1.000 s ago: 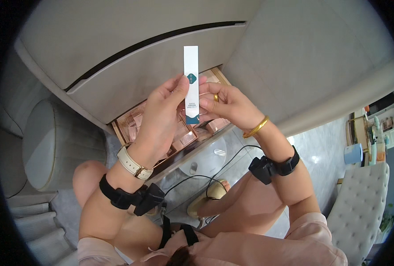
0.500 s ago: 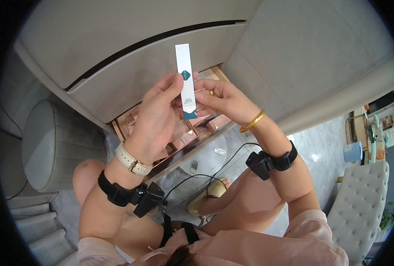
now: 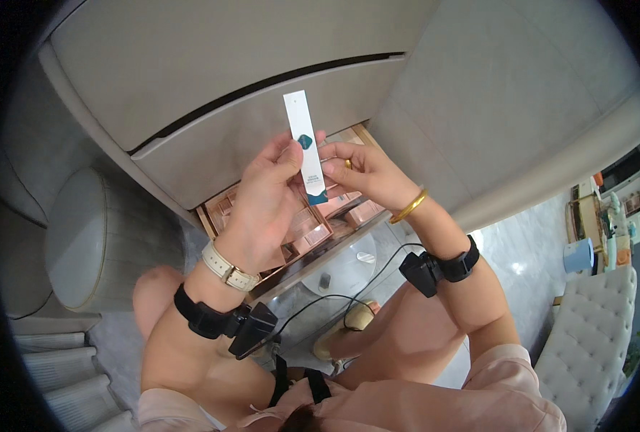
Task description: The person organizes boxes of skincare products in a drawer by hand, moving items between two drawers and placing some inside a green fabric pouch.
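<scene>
A slim white carton [image 3: 297, 115] with a dark teal badge and a teal lower end stands tilted slightly left above the open drawer [image 3: 266, 272]. My left hand [image 3: 271, 180] grips it from the left, thumb across its front and fingers behind. From the right, my right hand [image 3: 367, 167] pinches at the carton's lower edge with thumb and fingers closed; some fingertips are hidden behind it. Under my hands, the drawer holds several pink boxes [image 3: 310, 229] in compartments, partly covered by my wrists.
Grey drawer fronts [image 3: 262, 93] rise behind the open drawer. To the left stands a round grey stool [image 3: 79, 241]; to the right is a tufted pale bench [image 3: 586, 331]. A black cable [image 3: 334, 297] runs between my wrist straps. On the floor lies a white round object [image 3: 341, 270].
The whole view has shifted, so hands, carton and drawer appear slightly lower. Both hands keep the same hold on the carton, which leans a little more to the left.
</scene>
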A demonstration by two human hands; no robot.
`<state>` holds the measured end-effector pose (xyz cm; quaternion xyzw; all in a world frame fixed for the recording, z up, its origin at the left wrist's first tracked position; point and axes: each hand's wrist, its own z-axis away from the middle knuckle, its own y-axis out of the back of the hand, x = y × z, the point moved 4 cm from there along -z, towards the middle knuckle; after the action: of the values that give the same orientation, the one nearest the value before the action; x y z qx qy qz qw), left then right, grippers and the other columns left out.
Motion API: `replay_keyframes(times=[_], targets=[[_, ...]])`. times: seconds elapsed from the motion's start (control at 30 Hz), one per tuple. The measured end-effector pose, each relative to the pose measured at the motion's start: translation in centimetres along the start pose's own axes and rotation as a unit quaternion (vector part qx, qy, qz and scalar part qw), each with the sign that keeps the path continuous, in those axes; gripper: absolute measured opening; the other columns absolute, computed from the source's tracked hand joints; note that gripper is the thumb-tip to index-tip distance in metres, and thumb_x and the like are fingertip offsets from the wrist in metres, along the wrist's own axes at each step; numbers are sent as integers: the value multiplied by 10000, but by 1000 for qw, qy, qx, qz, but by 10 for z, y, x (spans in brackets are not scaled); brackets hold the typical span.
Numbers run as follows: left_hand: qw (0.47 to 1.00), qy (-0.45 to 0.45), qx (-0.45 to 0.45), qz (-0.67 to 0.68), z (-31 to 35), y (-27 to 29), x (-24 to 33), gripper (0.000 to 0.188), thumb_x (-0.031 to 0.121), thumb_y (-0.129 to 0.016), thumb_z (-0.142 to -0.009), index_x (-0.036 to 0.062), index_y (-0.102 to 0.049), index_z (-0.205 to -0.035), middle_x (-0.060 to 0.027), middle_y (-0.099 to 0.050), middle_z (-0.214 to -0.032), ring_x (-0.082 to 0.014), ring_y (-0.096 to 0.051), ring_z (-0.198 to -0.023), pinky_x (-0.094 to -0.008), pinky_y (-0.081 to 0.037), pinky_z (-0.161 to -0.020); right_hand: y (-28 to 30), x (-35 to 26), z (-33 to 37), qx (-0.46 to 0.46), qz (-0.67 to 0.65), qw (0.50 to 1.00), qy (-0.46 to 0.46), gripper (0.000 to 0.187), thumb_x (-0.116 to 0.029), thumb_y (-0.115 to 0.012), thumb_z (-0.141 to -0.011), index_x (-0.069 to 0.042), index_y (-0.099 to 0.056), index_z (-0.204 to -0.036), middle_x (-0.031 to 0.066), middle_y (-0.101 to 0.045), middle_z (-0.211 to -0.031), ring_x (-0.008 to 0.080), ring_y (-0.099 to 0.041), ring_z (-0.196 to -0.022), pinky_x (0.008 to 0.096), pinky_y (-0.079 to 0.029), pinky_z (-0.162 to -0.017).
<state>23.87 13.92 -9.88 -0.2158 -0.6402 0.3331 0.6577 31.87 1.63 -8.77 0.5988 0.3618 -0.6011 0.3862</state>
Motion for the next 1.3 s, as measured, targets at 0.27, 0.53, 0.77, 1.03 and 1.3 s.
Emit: replay_keyframes(times=[0.27, 0.53, 0.77, 1.03, 1.3], targets=[[990, -96, 29, -100, 5, -11, 9, 332, 121, -624, -893, 12, -516, -1187, -41, -596, -1013, -94, -572, -839, -241, -488, -686, -8, -2, 1, -18, 14, 999, 25, 369, -231, -512, -970, 28, -504, -1233, 29, -603, -1019, 76, -537, -925, 244, -457, -834], [967, -181, 47, -172, 11, -26, 32, 374, 134, -679, -857, 5, -540, -1179, -34, -606, -991, -72, -569, -859, -224, -487, -706, -13, -5, 1, -12, 56, 996, 65, 362, -210, -482, -979, 2, -481, -1272, 34, -580, -1051, 98, -508, -969, 262, -434, -867], [936, -252, 49, -239, 14, -25, 33, 323, 54, -720, -794, 4, -575, -1078, -52, -610, -1029, -112, -576, -922, -259, -478, -806, -20, -33, 12, 105, 169, 968, 156, 351, -179, -587, -918, 0, -520, -1212, 85, -601, -1094, 154, -568, -1025, 298, -462, -879], [812, -369, 58, -449, 23, -33, 39, 250, -51, -707, -669, -4, -614, -896, -68, -543, -840, -178, -560, -819, -284, -451, -766, -15, -70, 26, 219, 315, 859, 339, 334, -83, -693, -791, -19, -620, -1111, 107, -628, -995, 211, -632, -883, 303, -507, -752], [759, -379, 42, -528, 28, -40, 39, 261, 5, -714, -691, 5, -627, -938, -86, -524, -822, -231, -549, -773, -303, -447, -720, -14, -72, 35, 185, 464, 800, 331, 254, -43, -638, -815, -18, -649, -1068, 118, -625, -964, 242, -618, -759, 319, -504, -664]])
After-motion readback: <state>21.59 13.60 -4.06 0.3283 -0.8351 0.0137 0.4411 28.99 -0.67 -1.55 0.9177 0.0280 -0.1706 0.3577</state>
